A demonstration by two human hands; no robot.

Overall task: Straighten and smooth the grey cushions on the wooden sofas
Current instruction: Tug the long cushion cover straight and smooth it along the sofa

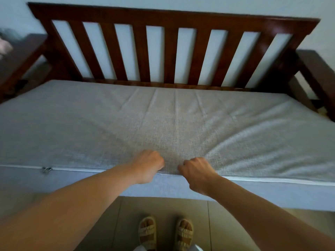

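A wide grey cushion [90,127] covers the seat of a dark wooden sofa [163,17] with a slatted back. My left hand [148,165] and my right hand [197,173] sit close together at the middle of the cushion's front edge, each pinching the grey cover fabric. Creases fan out across the top from that spot toward the back and the right. A white zip line with a metal pull [46,169] runs along the front edge.
Wooden armrests stand at the left [20,57] and at the right [317,69]. A pale wall shows through the slats. Below the cushion lies a tiled floor [226,225] with my two sandalled feet [165,232].
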